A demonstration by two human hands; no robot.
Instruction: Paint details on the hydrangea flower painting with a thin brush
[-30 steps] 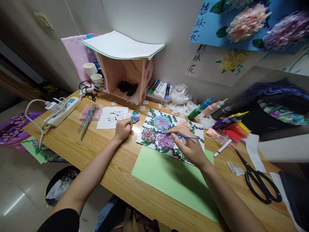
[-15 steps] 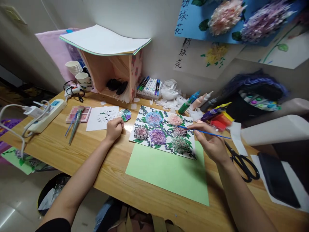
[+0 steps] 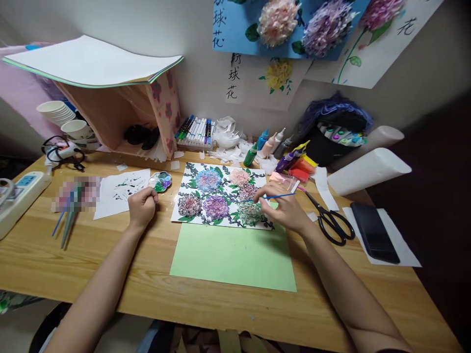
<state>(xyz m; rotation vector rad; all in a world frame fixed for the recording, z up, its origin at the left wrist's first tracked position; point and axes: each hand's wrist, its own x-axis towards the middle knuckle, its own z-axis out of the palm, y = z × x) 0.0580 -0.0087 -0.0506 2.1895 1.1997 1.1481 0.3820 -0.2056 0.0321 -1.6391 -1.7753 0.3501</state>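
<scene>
Wooden desk | palette — green, purple paint | tray — markers | right grip: paintbrush

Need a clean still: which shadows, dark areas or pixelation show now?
Head view: a soft shadow falls on the green sheet below the right hand; head view: the right edge is mostly dark; head view: pixelation hides a patch left of the splotched paper.

One head-worn camera faced forward and down, close above the desk, framing left hand, right hand and wall beyond.
</scene>
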